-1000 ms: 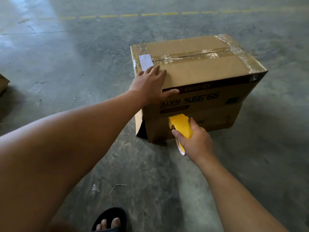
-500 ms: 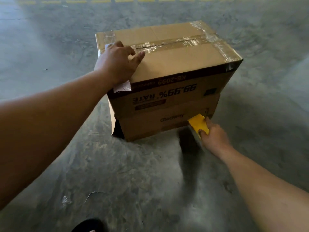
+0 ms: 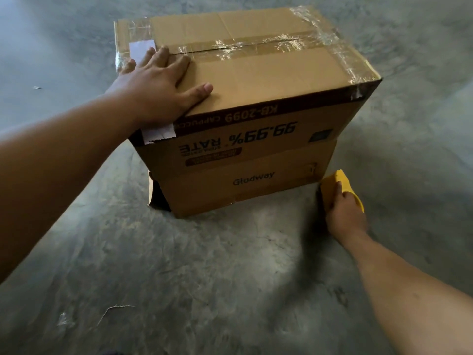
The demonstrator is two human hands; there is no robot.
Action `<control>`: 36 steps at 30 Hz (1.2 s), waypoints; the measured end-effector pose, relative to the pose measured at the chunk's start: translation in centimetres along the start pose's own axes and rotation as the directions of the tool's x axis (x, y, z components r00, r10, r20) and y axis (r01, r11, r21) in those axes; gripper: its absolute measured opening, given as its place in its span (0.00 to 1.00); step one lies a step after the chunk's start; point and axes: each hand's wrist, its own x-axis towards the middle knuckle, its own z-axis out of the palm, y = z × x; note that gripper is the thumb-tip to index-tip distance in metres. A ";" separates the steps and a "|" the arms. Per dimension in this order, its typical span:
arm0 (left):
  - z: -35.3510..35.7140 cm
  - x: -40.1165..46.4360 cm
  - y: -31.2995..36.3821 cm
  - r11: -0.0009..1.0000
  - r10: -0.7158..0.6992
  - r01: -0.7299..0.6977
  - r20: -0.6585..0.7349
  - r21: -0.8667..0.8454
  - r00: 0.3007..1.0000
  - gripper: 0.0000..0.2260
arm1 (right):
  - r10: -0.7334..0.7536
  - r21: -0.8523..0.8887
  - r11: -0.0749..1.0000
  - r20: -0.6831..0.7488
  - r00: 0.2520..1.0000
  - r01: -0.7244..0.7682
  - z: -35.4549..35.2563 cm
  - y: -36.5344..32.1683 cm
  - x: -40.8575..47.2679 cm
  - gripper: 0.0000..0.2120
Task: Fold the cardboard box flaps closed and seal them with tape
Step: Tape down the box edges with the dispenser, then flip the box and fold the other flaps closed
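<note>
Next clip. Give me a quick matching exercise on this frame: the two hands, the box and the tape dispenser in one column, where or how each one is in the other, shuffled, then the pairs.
Things:
1. left hand
2. right hand
3. cardboard box
4. yellow tape dispenser

States:
A. top seam taped over
B. low at the box's near right bottom corner
C. flat on the box top, fingers spread
D. curled around the dispenser

Pairs: 1-C, 2-D, 3-A, 4-B
</note>
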 end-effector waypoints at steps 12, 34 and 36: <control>0.4 0.6 -0.4 0.999 0.009 -0.010 -0.031 -0.047 0.999 0.43 | 0.030 -0.011 0.999 -0.027 0.999 -0.030 -0.3 1.6 5.0 0.37; -1.2 0.4 1.1 0.994 -0.046 0.049 0.034 -0.099 0.998 0.43 | -0.036 0.376 0.895 -0.478 0.877 0.242 -26.1 -18.0 10.6 0.23; -2.4 0.8 0.8 0.990 -0.059 0.054 -0.033 -0.131 0.998 0.38 | -0.154 0.261 0.931 -0.351 0.924 0.255 -25.4 -20.0 9.6 0.21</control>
